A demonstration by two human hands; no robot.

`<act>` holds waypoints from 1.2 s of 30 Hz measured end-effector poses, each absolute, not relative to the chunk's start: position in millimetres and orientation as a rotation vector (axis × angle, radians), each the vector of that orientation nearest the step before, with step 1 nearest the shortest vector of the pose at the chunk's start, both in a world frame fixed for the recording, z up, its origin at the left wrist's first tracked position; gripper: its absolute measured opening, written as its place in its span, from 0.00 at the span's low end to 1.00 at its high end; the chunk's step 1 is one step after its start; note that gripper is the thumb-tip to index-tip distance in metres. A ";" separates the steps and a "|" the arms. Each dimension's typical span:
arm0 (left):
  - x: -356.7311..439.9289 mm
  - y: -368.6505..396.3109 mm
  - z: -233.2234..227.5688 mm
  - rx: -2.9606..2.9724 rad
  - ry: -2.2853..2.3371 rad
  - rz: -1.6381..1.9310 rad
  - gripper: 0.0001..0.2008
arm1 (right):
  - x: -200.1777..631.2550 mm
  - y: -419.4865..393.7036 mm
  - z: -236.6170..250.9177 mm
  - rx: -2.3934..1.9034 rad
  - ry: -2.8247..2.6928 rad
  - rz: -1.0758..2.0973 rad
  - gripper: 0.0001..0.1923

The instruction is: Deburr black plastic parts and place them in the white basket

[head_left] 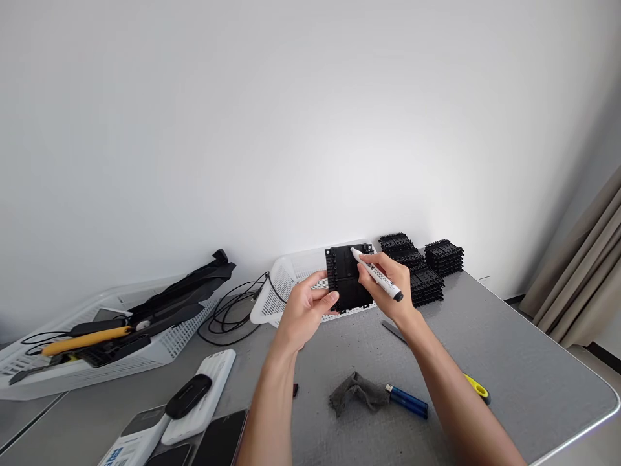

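My left hand (306, 307) grips a black plastic panel (346, 266) by its left and lower edge, holding it raised and tilted above the table. The panel has toothed edges and two small corner holes. In my right hand (392, 285) is a white marker (381, 278) with a black end, held like a pen. Its tip rests on or just over the panel's upper face; I cannot tell whether it touches. Behind the panel stands a white perforated basket (272, 299). Stacks of similar black panels (427, 285) sit to the right of my right hand.
A smaller panel stack (444, 256) stands farther right. Near the front lie a grey cloth (358, 392), a blue lighter (408, 401) and a yellow-handled tool (477, 388). At left are a loaded white basket (160, 346), black cables (228, 317) and white boxes (206, 395). A wall closes off the back.
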State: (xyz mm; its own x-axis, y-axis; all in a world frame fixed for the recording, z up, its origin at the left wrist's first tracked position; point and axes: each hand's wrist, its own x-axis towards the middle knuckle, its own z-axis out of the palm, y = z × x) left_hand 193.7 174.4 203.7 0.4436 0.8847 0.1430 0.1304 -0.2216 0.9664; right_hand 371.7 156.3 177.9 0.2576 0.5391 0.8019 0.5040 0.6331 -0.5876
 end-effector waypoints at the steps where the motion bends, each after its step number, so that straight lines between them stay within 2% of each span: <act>1: 193.8 174.2 203.9 1.656 0.898 0.906 0.38 | 372.0 156.3 177.9 -0.964 -1.379 0.025 0.08; 6: 194.4 171.4 205.9 1.619 0.934 0.935 0.38 | 370.5 158.0 174.7 -0.893 -1.403 0.034 0.08; 11: 194.7 173.2 203.8 1.508 0.947 0.980 0.44 | 371.0 149.8 177.5 -0.786 -1.204 0.116 0.09; 16: 194.5 179.0 200.2 1.438 1.054 1.045 0.42 | 387.9 124.7 174.0 -0.951 -1.283 0.151 0.08; 20: 193.4 180.6 198.8 1.395 1.116 1.067 0.40 | 404.6 94.3 131.1 -1.209 -1.657 0.366 0.32; 22: 194.1 181.7 197.3 1.384 1.116 1.067 0.39 | 411.3 80.9 99.7 -1.337 -1.744 0.490 0.32; 25: 198.2 184.1 193.6 1.389 1.092 1.067 0.37 | 419.2 71.9 56.6 -1.472 -1.816 0.612 0.23; 31: 205.6 183.1 184.6 1.391 1.054 1.018 0.36 | 420.4 76.5 14.3 -1.726 -1.922 0.465 0.41; 33: 204.0 181.5 181.5 1.390 1.045 0.991 0.35 | 417.0 75.0 7.9 -1.738 -1.983 0.431 0.41; 36: 197.7 179.3 178.8 1.403 1.045 0.964 0.33 | 413.9 71.1 4.1 -1.714 -2.027 0.436 0.36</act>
State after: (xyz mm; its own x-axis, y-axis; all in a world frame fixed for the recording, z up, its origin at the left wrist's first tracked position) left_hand 197.7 179.3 178.8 0.2837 0.9589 0.0031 0.0802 -0.0269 0.9964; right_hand 413.9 71.1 4.1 -0.1283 0.9829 0.1323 0.8414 0.1785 -0.5100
